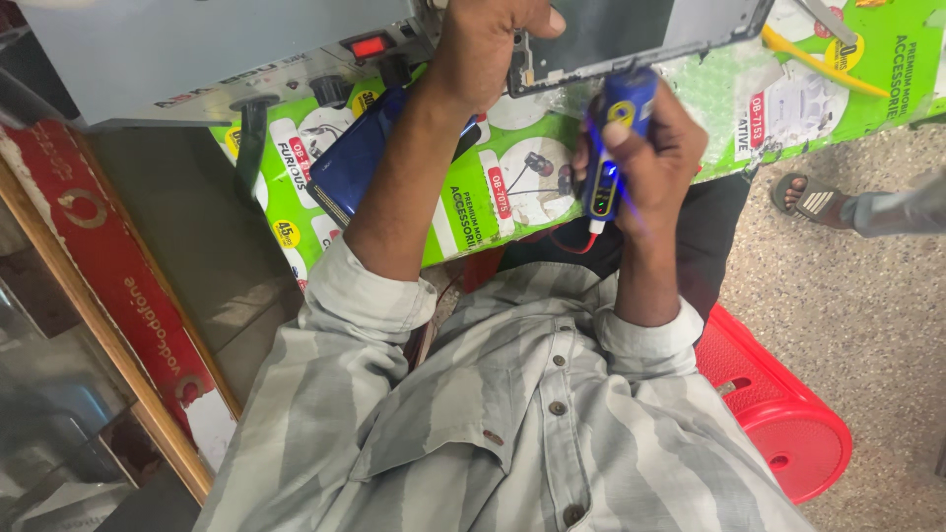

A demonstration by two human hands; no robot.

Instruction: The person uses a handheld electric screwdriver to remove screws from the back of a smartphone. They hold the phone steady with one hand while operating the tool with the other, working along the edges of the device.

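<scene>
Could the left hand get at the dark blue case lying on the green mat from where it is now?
Probably yes. The left hand grips the phone frame, and the dark blue case lies directly beneath its forearm on the green mat, nothing between them. It would have to release the frame first.

One head-worn camera looks steeply down, close over the person's own striped shirt (512,424) and forearms, facing the green-covered tabletop (512,187) ahead, with speckled floor (867,325) on the right.
</scene>
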